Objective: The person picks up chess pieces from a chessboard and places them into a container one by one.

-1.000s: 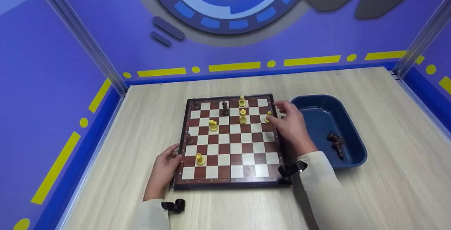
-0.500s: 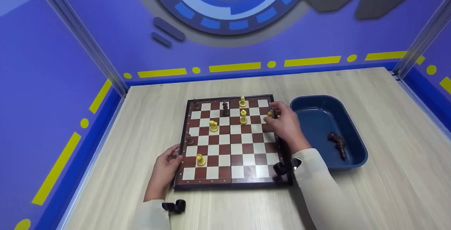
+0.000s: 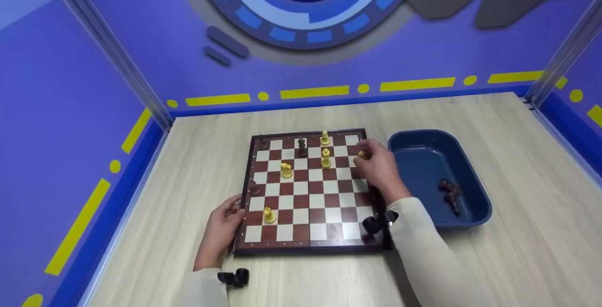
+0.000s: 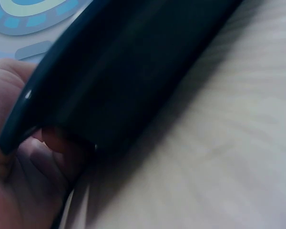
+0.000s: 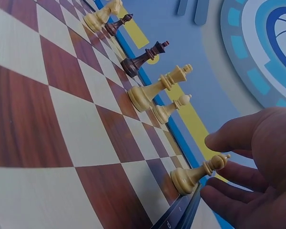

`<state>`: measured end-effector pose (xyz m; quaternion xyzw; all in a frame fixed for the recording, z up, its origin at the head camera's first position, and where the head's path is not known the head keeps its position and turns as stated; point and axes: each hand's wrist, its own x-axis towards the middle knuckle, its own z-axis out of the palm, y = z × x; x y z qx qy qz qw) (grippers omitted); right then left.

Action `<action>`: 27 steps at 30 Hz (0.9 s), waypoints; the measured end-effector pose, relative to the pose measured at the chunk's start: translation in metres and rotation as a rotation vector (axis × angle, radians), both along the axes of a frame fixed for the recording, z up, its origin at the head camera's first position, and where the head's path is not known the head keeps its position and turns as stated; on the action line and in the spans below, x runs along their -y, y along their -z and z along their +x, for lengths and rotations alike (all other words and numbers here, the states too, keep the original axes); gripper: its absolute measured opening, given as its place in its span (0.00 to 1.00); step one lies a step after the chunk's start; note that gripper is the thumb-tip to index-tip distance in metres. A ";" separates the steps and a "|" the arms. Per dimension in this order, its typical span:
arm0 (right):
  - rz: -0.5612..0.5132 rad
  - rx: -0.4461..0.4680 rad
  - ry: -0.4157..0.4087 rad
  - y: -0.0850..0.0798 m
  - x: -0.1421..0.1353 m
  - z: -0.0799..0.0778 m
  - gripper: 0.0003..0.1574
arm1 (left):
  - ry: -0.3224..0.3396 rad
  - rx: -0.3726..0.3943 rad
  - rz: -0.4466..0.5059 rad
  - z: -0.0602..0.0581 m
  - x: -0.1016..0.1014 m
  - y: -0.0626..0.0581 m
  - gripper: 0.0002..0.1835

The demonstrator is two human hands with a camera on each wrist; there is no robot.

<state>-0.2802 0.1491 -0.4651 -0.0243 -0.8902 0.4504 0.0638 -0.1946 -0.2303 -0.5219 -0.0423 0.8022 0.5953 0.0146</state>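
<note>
A brown-and-white chessboard [image 3: 331, 201] lies on the table. My left hand [image 3: 220, 229] holds its left edge; in the left wrist view its fingers curl at the dark rim [image 4: 119, 71], which partly hides them. Near the right edge my right hand [image 3: 380, 168] surrounds a cream bishop [image 5: 190, 177] that stands on the board. The thumb [image 5: 224, 137] and fingers are spread about the bishop's head, with a gap on the thumb side. A cream king [image 3: 326, 158] and another smaller cream piece [image 3: 324, 137] stand to the left of that hand.
A dark king [image 3: 302, 148], a cream knight [image 3: 286, 170], a cream rook-like piece [image 3: 268, 215] and dark pieces along the left edge stand on the board. Right of it sits a blue tray [image 3: 418, 134] with dark chess pieces [image 3: 450, 196]. Walls enclose the table [image 3: 197, 156].
My right hand has shifted left and closer around the cream bishop at the board's right edge. The left hand stays at the left edge. The head view has tilted slightly.
</note>
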 end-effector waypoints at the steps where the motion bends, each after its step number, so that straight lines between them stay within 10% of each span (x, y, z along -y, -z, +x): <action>1: 0.007 -0.001 0.003 0.001 0.000 0.000 0.23 | 0.000 0.003 -0.002 0.000 0.000 0.000 0.24; 27: 0.091 -0.051 0.050 0.004 0.004 -0.003 0.15 | -0.007 -0.001 0.024 0.000 -0.002 -0.001 0.24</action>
